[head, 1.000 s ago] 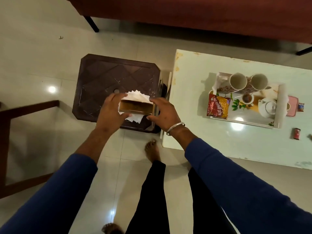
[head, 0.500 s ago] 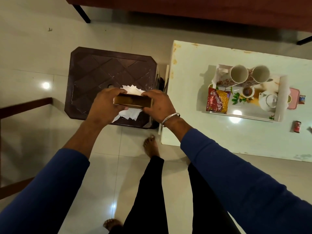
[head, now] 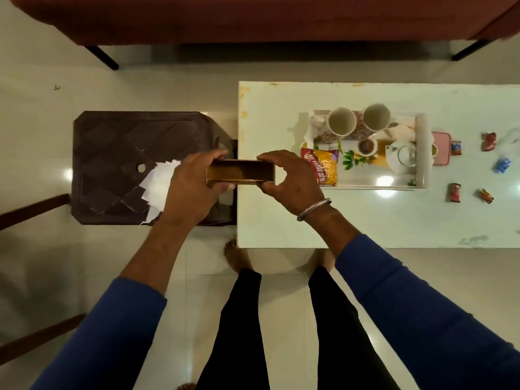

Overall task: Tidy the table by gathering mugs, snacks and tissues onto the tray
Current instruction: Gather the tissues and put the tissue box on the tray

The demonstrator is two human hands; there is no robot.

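Both my hands hold a brown, empty-looking tissue holder above the gap between stool and table: my left hand grips its left end, my right hand its right end. White tissues lie loose on the dark brown stool, partly hidden by my left hand. On the white table stands a white tray with two mugs, a red and yellow snack packet, a small cup and a white teapot.
Right of the tray lie a pink lid and several small wrapped sweets. A red-brown sofa runs along the top. Wooden furniture legs stand at the left. My bare feet are at the table's near edge.
The holder has moved right, off the tissues, towards the table. The tissues stay behind on the stool. The view has shifted right, showing more of the table.
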